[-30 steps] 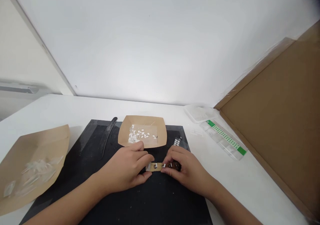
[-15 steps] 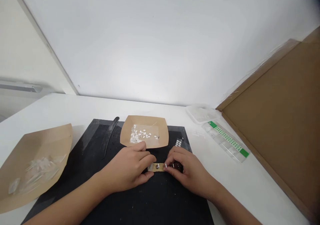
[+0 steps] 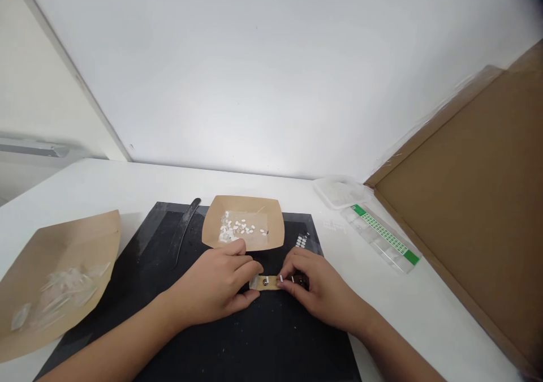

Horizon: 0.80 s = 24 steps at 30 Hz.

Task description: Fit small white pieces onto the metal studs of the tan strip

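Low over the black mat, a short tan strip stretches between my two hands. It carries a small round shiny piece and small white marks. My left hand pinches the strip's left end, where something pale or clear shows at the fingertips. At the right end, the thumb and fingers of my right hand are closed on the strip. A dark brown, glossy part shows under the right fingers; whether it belongs to the strip I cannot tell.
Beyond my hands stands a cardboard tray of small white ovals. A black curved file lies left of it. Another tray holds clear pieces. On the right are a sheet of white ovals, a green-edged clear packet and a cardboard panel.
Both hands keep their hold on the strip, with hardly any movement. The whole view has shifted very slightly.
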### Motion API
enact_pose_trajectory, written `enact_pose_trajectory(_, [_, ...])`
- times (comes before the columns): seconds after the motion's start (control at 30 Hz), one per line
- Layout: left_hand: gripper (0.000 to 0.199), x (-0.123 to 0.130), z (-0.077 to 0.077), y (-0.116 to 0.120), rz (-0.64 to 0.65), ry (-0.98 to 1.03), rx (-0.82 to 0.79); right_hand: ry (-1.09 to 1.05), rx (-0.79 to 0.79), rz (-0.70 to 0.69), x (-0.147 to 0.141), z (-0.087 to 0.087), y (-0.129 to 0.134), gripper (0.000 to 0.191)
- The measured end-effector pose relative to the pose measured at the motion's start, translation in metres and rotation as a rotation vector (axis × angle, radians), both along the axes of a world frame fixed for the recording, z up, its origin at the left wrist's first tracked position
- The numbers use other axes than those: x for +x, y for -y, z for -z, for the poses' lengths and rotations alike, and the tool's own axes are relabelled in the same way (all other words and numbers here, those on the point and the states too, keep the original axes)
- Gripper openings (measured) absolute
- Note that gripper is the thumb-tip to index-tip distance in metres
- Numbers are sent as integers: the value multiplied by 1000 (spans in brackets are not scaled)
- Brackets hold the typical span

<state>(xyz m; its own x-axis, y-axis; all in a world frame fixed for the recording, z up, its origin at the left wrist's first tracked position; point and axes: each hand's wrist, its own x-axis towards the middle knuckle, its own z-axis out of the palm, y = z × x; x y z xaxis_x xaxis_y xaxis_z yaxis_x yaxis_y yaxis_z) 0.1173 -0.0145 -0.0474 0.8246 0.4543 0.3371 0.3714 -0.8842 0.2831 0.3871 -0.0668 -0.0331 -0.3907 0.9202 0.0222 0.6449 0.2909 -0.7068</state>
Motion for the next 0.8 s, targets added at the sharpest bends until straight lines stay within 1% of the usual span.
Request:
enact_pose_trajectory(0.1, [16,0,1,0,5,-2,-2,-7,-26,-5,1,-2,-1,10])
enact_pose_trajectory(0.3, [15,0,0,1,4,-1,1,4,-22,-21,3,-4,-1,10])
enact_pose_trajectory(0.5, [15,0,-1,1,-3,-4,3,20,-35,-87,5,-6,0,10])
enact_pose_trajectory(0.8, [16,-1,1,1,0,0,0,53,-12,-48,2,-8,3,9])
